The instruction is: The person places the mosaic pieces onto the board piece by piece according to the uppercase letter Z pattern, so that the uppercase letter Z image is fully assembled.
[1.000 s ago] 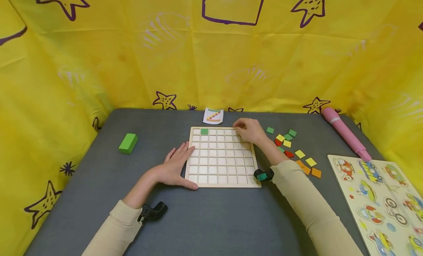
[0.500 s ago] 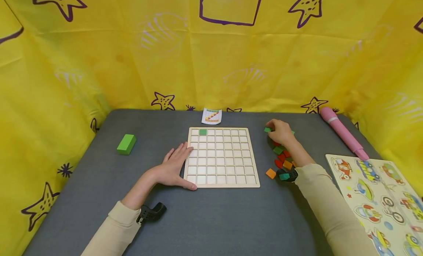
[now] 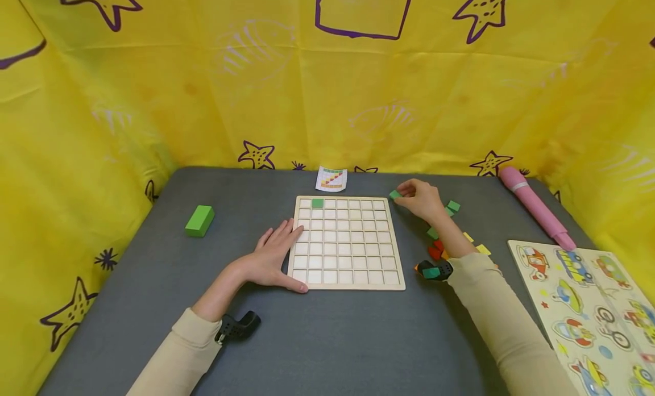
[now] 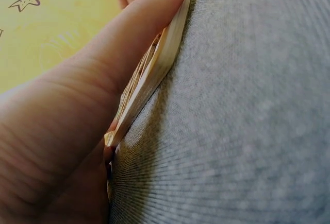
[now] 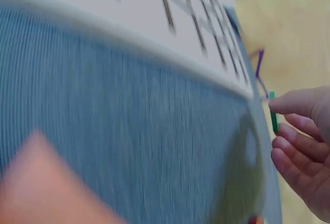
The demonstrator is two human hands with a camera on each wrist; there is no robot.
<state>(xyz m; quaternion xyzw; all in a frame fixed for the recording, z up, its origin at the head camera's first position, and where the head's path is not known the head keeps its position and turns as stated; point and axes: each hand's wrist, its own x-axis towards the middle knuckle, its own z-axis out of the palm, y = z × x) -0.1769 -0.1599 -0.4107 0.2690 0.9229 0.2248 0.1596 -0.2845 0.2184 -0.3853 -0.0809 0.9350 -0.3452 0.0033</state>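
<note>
My right hand (image 3: 422, 201) pinches a small green square tile (image 3: 394, 195) between thumb and fingers, just off the far right corner of the wooden grid board (image 3: 348, 287). In the right wrist view that tile (image 5: 274, 113) stands on edge between the fingertips, raised off the table. With fingers spread, my left hand (image 3: 268, 265) rests on the board's left side, its thumb at the near left corner. The left wrist view has this thumb (image 4: 129, 38) lying on the board's edge. One green tile (image 3: 317, 203) lies in the top row, second cell from the left.
Loose green, yellow, red and orange tiles, such as this green one (image 3: 453, 205), lie right of the board, partly under my right arm. A pattern card (image 3: 331, 179) is behind the board. A green block (image 3: 199, 221) stands left; a pink cylinder (image 3: 537, 207) and picture puzzle (image 3: 578, 305) lie right.
My right hand went from the board's far right corner to the loose tiles, took a green tile, and came back left with it. The left hand stays on the board.
</note>
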